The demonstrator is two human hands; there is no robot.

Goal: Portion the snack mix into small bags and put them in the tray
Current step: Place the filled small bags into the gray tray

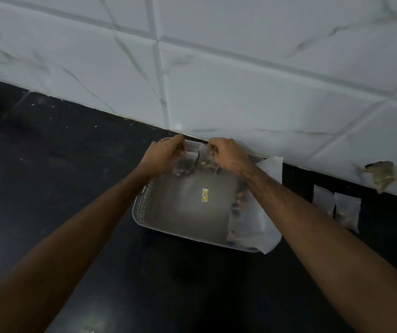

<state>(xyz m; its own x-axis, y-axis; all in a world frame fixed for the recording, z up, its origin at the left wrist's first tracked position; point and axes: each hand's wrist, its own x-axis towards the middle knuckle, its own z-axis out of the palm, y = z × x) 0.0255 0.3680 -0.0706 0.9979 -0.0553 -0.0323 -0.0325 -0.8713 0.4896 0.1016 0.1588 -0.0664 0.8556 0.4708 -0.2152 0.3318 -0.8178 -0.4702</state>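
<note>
Left hand: the left hand has its fingers curled, pinching the top of a small clear plastic bag of dark snack mix at the tray's far edge
Right hand: the right hand pinches a second small clear bag of snack mix, just beside the first
Tray: white rectangular plastic tray with perforated sides on the black counter, against the white tiled wall
Large bag: big clear bag of mix lying over the tray's right side
Other bags: two small filled bags on the counter, right of the tray
</note>
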